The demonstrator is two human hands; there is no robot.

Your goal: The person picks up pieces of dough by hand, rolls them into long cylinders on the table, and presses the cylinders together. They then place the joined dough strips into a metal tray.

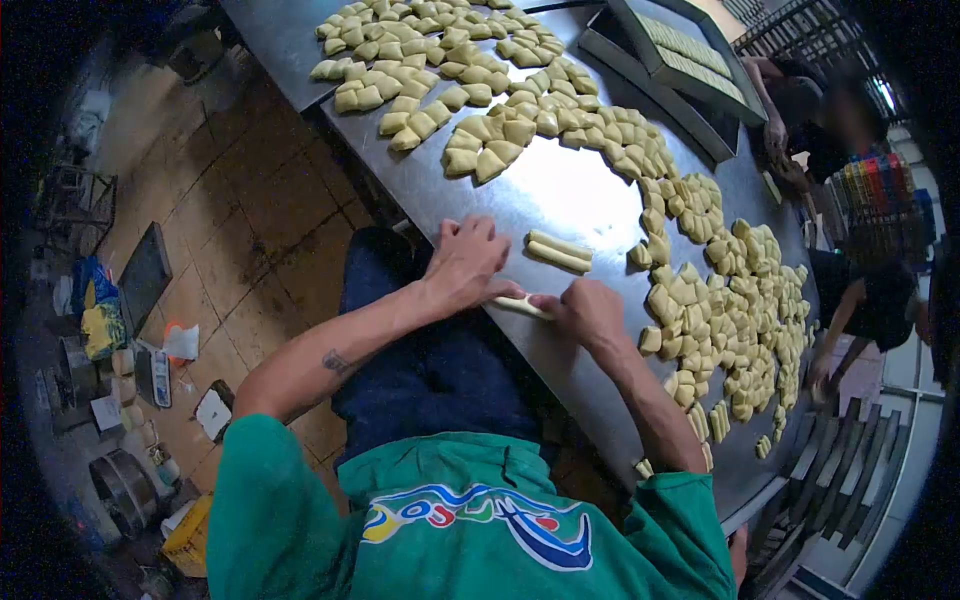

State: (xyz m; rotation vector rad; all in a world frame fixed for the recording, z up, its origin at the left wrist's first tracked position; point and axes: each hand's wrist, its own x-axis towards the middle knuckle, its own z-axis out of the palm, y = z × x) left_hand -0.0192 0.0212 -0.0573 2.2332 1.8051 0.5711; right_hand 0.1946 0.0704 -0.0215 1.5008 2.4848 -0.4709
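A short pale dough stick lies at the near edge of the steel table, between my two hands. My left hand rests over the table edge, fingers apart and bent, its thumb reaching to the stick's left end. At the other end, my right hand is closed, with its thumb against the dough; its curled fingers are mostly hidden. Just beyond my hands, two finished-looking dough sticks lie side by side, touching neither hand.
Many cut dough pieces cover the far part of the metal table, with more pieces to the right. A metal tray of dough sticks stands at the back. Other people's arms show at the far side. Tools and containers lie on the tiled floor.
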